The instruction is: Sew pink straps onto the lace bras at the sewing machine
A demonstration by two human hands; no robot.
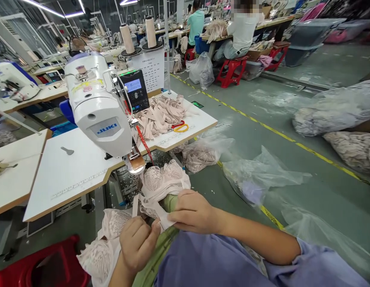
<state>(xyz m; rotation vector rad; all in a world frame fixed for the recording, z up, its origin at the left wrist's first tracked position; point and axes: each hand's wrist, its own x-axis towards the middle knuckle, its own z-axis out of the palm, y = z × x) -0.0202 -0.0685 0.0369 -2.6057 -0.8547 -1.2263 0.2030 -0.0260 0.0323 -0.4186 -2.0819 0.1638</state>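
Observation:
Over my lap, my left hand [139, 242] and my right hand [194, 210] both pinch the pale band of a bra [156, 181], a short stretch of it lying between them. The lace cups of this light-pink bra rest beyond my hands, under the sewing machine's head. More lace cups [96, 257] hang beside my left wrist; whether they belong to the same bra I cannot tell. The sewing machine [97, 107] stands in front of me, its needle area above and away from my fingers.
On the white machine table [80, 167] lie a heap of pale fabric strips [162, 115] and yellow-and-red scissors [181, 126]. A red stool [41, 263] stands at lower left. Plastic bags [256, 175] lie on the floor at right. Two other people sit farther back.

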